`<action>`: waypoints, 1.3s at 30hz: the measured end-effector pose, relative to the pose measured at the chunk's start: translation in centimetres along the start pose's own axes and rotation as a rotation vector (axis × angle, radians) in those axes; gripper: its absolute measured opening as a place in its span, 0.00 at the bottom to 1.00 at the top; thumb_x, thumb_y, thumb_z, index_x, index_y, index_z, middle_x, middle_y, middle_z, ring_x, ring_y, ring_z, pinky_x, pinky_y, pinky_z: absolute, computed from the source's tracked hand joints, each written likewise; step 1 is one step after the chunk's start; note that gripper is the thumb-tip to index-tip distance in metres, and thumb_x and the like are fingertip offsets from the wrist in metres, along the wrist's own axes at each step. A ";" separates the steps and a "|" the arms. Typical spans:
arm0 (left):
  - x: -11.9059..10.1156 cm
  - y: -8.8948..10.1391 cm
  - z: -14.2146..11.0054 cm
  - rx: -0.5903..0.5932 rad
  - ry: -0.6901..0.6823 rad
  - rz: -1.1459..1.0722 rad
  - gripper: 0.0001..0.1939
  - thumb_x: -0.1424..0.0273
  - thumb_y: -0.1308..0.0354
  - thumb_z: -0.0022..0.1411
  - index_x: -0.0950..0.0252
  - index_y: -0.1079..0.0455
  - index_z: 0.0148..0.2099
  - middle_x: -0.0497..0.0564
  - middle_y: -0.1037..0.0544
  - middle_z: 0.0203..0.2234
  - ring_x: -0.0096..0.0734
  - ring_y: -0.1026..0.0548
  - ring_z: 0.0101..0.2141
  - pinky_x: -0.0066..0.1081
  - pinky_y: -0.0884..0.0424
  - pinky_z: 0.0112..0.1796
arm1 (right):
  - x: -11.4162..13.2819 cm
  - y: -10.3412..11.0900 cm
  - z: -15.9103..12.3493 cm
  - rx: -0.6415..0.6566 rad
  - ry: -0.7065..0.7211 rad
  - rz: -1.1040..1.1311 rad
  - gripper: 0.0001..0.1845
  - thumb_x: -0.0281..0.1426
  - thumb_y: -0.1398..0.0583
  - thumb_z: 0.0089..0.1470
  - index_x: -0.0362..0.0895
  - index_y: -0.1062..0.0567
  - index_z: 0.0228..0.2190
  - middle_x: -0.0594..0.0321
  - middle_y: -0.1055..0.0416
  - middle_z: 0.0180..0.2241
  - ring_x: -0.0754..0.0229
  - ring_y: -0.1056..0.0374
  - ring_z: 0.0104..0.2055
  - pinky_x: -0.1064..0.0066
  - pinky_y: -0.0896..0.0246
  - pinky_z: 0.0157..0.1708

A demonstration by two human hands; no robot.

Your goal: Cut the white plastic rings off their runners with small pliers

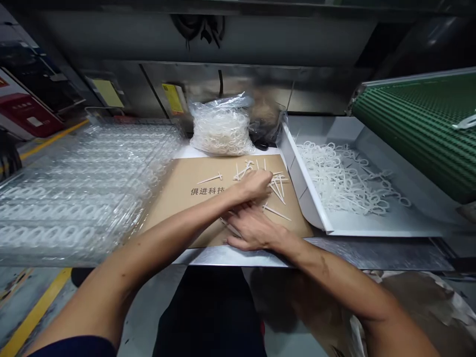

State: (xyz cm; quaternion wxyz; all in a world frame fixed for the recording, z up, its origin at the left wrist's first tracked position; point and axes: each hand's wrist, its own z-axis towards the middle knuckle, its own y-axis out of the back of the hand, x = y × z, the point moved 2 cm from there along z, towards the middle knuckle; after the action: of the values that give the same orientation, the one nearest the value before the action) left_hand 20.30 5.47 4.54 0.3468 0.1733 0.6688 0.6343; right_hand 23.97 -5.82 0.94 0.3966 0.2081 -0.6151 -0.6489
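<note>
My left hand (253,186) hangs low over a scatter of thin white plastic forceps (277,186) on a tan cardboard sheet (178,208). Its fingers curl down among the pieces, and they hide whether it grips one. My right hand (251,230) lies just below it near the sheet's front edge, with a slim white plastic forceps (229,227) running between its fingers and thumb. My forearms cross in front of me. Black Chinese characters are printed on the cardboard beside my left wrist.
A metal tray (308,193) holding a heap of white forceps stands to the right, below a green conveyor belt (420,129). Stacked clear blister trays (82,193) lie to the left. A clear bag of white forceps (221,131) sits behind the cardboard, against a steel wall.
</note>
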 end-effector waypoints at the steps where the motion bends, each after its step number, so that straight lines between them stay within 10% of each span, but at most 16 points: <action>1: 0.6 0.6 -0.3 -0.024 -0.015 -0.019 0.12 0.71 0.37 0.61 0.67 0.21 0.47 0.59 0.17 0.39 0.45 0.19 0.42 0.37 0.25 0.43 | 0.0 0.1 0.0 -0.009 0.001 0.002 0.33 0.46 0.39 0.63 0.38 0.30 0.61 0.38 0.32 0.59 0.36 0.36 0.58 0.42 0.42 0.61; 7: 7.0 3.5 -7.9 -0.189 0.023 -0.069 0.14 0.75 0.42 0.65 0.63 0.26 0.52 0.54 0.19 0.44 0.38 0.21 0.43 0.35 0.26 0.47 | -0.2 1.2 0.1 -0.058 -0.042 0.007 0.30 0.46 0.39 0.63 0.37 0.28 0.57 0.41 0.31 0.54 0.38 0.36 0.54 0.45 0.39 0.57; 14: 11.9 0.2 -17.6 -0.291 0.234 -0.075 0.09 0.72 0.45 0.69 0.61 0.27 0.50 0.55 0.19 0.43 0.42 0.22 0.45 0.39 0.26 0.49 | -0.3 1.2 0.0 -0.055 -0.050 0.024 0.30 0.42 0.37 0.61 0.37 0.30 0.58 0.39 0.32 0.56 0.36 0.36 0.58 0.46 0.38 0.59; 31: 13.8 -1.1 -18.7 -0.436 0.415 -0.174 0.16 0.64 0.39 0.67 0.65 0.21 0.53 0.57 0.22 0.42 0.44 0.23 0.45 0.42 0.27 0.50 | -0.7 0.8 -0.1 -0.023 -0.198 -0.007 0.40 0.51 0.36 0.60 0.37 0.34 0.61 0.35 0.35 0.63 0.30 0.39 0.64 0.38 0.41 0.62; 39: 11.3 -0.1 -19.2 -0.584 0.392 -0.239 0.11 0.68 0.39 0.67 0.65 0.22 0.49 0.52 0.19 0.35 0.34 0.23 0.34 0.36 0.26 0.42 | -0.8 1.3 -0.3 -0.141 -0.280 0.217 0.23 0.38 0.45 0.67 0.39 0.33 0.58 0.39 0.30 0.57 0.37 0.33 0.59 0.42 0.36 0.60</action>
State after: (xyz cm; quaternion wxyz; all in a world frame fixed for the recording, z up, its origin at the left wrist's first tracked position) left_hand -0.68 -0.96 0.84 0.3185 -0.1369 0.5290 0.7745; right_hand 25.04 -5.26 2.00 0.3884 0.0197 -0.6360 -0.6665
